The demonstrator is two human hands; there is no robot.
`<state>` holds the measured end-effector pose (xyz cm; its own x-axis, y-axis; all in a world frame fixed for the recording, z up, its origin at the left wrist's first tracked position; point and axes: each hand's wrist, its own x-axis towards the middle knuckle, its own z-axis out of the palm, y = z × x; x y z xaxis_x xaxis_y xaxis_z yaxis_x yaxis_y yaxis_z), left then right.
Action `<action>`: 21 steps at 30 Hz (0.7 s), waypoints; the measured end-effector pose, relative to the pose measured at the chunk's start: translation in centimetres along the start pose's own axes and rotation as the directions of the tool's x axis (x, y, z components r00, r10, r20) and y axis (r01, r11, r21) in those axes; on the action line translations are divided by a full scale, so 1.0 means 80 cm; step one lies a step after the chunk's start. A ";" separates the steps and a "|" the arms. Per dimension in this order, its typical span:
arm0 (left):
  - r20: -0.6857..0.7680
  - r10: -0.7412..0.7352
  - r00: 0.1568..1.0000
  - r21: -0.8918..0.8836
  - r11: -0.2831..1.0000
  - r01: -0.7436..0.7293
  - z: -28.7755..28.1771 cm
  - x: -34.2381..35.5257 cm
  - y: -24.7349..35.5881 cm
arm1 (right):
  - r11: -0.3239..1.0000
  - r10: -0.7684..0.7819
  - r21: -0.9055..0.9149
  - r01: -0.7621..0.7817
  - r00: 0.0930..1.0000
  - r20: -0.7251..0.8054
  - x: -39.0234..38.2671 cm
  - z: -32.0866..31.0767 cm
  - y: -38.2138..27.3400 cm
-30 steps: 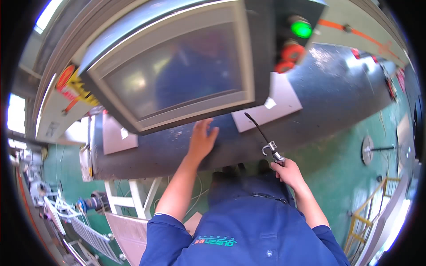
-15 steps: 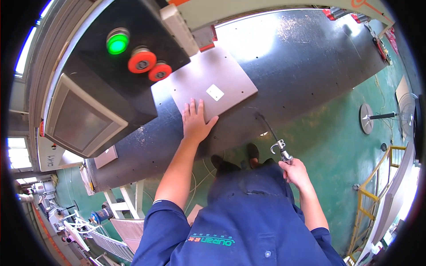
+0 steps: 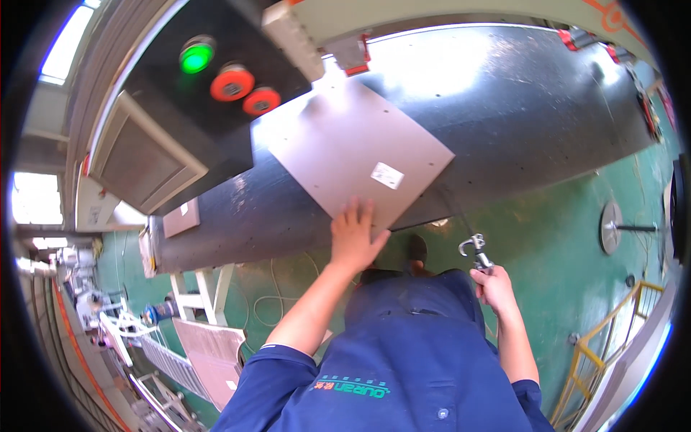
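Note:
A square grey-pink panel [image 3: 363, 137] with small holes and a white label lies on the long dark work table [image 3: 533, 101]. My left hand [image 3: 354, 234] rests on the panel's near corner with fingers spread. My right hand [image 3: 497, 288] grips a metal air gun [image 3: 476, 250] with a hook and long thin nozzle, held beside the table's near edge, right of the panel. The nozzle's tip is blurred. A control console [image 3: 158, 108] with a screen, a green lit button and two red buttons overhangs the table at upper left.
A second panel [image 3: 180, 219] lies at the table's left. A machine beam [image 3: 461, 16] spans the back. White frames [image 3: 209, 288], a leaning board [image 3: 205, 345] and hoses are lower left. A fan [image 3: 610, 229] and yellow railing [image 3: 583, 360] stand on the green floor at right.
My view has swung from the console's screen to the table. My left hand has come onto the panel, which has slid toward me along with it. My right hand still holds the air gun.

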<state>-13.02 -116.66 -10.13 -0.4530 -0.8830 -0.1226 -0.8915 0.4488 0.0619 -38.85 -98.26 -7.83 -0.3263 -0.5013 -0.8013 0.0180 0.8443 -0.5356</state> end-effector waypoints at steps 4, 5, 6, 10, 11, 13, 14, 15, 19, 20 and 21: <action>-0.075 0.147 0.986 -0.311 0.936 -0.163 0.003 -0.024 0.009 | 0.996 -0.076 0.052 0.076 0.997 0.002 0.005 -0.007 0.005; -0.116 0.157 0.981 -0.338 0.922 -0.188 0.003 -0.029 0.010 | 0.996 -0.092 0.020 0.092 0.995 0.030 0.007 -0.010 0.005; -0.123 0.111 0.986 -0.342 0.928 -0.147 0.003 -0.032 0.014 | 0.998 -0.067 0.007 0.066 0.992 0.106 0.009 -0.015 0.004; -0.218 0.070 0.973 -0.407 0.900 -0.156 0.011 -0.046 0.021 | 0.993 -0.062 -0.084 0.081 0.976 0.211 0.005 -0.017 -0.009; -0.246 0.090 0.965 -0.411 0.892 -0.188 0.014 -0.049 0.022 | 0.982 -0.061 -0.164 0.097 0.975 0.213 0.007 -0.018 -0.013; -0.312 0.016 0.950 -0.460 0.872 -0.166 0.015 -0.054 0.026 | 0.947 -0.004 -0.306 0.098 0.956 0.294 0.008 -0.017 -0.027; -0.326 0.039 0.944 -0.509 0.835 -0.210 0.019 -0.056 0.026 | 0.935 0.001 -0.337 0.111 0.949 0.314 0.008 -0.012 -0.035; -0.346 0.065 0.936 -0.554 0.791 -0.260 0.022 -0.059 0.028 | 0.923 0.008 -0.367 0.120 0.944 0.330 0.006 -0.008 -0.042; -0.394 -0.137 0.909 -0.664 0.726 -0.178 0.033 -0.076 0.036 | 0.939 0.000 -0.327 0.110 0.947 0.320 0.006 -0.002 -0.075; -0.399 -0.167 0.902 -0.677 0.717 -0.167 0.035 -0.078 0.036 | 0.941 -0.009 -0.320 0.112 0.952 0.306 0.007 -0.006 -0.081; -0.411 -0.256 0.875 -0.706 0.696 -0.128 0.039 -0.079 0.037 | 0.933 -0.041 -0.334 0.134 0.962 0.271 0.008 -0.008 -0.087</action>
<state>-12.77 -109.31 -12.23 -0.1685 -0.9440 0.2838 -0.5629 0.3285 0.7584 -39.78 -104.30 -4.43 -0.0585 -0.5682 -0.8208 -0.3425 0.7837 -0.5182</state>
